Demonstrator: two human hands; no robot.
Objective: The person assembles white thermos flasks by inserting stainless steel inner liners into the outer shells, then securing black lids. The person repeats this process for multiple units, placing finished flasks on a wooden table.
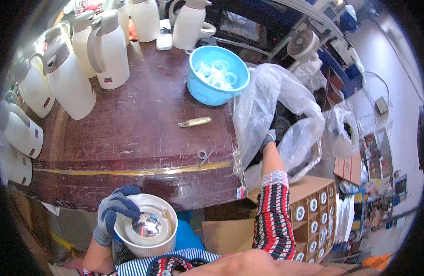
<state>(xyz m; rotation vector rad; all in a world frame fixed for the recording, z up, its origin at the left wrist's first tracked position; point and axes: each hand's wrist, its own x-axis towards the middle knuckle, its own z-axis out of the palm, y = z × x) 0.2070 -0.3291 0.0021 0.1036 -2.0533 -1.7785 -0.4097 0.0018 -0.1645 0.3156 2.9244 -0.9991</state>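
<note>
My left hand [117, 214], in a grey and blue work glove, curls its fingers over the rim of a white thermos jug body [149, 248]. The jug body is tipped toward me near my lap, and its shiny mirror-like inside shows through the open end. My right hand [268, 138], also gloved, reaches into a clear plastic bag [308, 119] at the table's right edge. Dark round parts [282, 122] lie inside that bag beside the hand. The right fingers are mostly hidden, so whether they grip anything does not show.
A light blue basket [212, 94] of translucent rings stands on the dark red table [143, 119]. A utility knife [196, 122] and a small metal ring tool [202, 155] lie nearer. Several white jugs [113, 60] line the left and far sides. At right sits a divided carton [308, 202].
</note>
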